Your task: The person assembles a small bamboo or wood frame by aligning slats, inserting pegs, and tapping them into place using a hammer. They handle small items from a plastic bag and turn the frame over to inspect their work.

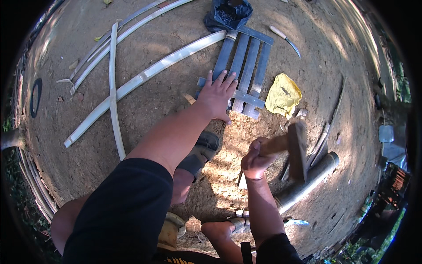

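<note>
My left hand (215, 97) lies with fingers spread across the near left corner of a slatted panel (249, 66). Several dark grey slats run lengthwise in it, joined by a crosspiece at each end. A wooden mallet (297, 152) is in my right hand (256, 159), its handle wrapped by my fingers. The mallet is held up to the right of the panel's near end, apart from it, with its head slightly blurred. Beside the panel's right edge lies a crumpled yellow sheet or bag (283, 94). What lies under my left palm is hidden.
Long pale strips (145, 75) cross on the ground at left. A black plastic bag (228, 15) sits at the panel's far end, a curved knife (285, 40) to its right. A dark pole (307, 187) and long blades (320, 141) lie at right. Another blade (296, 222) is near my foot.
</note>
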Available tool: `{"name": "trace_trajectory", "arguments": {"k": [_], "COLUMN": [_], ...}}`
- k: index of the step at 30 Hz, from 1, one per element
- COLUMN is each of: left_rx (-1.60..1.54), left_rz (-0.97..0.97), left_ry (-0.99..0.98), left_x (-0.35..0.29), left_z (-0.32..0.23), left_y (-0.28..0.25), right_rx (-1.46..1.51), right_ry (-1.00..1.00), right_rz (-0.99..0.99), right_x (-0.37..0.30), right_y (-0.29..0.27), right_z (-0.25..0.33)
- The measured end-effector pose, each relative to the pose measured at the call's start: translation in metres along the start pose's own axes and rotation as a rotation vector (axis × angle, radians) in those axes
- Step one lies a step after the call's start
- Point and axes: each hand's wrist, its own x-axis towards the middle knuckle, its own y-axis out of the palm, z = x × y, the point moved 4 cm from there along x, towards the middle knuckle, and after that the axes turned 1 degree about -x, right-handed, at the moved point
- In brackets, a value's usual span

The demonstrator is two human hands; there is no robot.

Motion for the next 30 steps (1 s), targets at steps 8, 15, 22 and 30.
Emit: {"name": "trace_trajectory", "arguments": {"k": [8,15,22,30], "left_rx": [0.005,0.012,0.000,0.005], "left_rz": [0.001,0.010,-0.005,0.005], "left_ry": [-0.023,-0.012,-0.026,-0.031], "left_x": [-0.005,-0.001,-0.003,-0.003], "left_z": [0.007,0.004,0.004,0.003], "left_y": [-0.001,0.003,0.008,-0.002], "right_rx": [0.032,-0.520,0.053,0.037], "right_ry": [0.164,0.454,0.198,0.241], "right_rz": [0.044,0.520,-0.038,0.065], "right_x": [0.015,0.018,0.014,0.000], "right_y": [-0.015,0.008,0.007,-0.009], "right_z": [0.003,-0.021,0.009,-0.006]}}
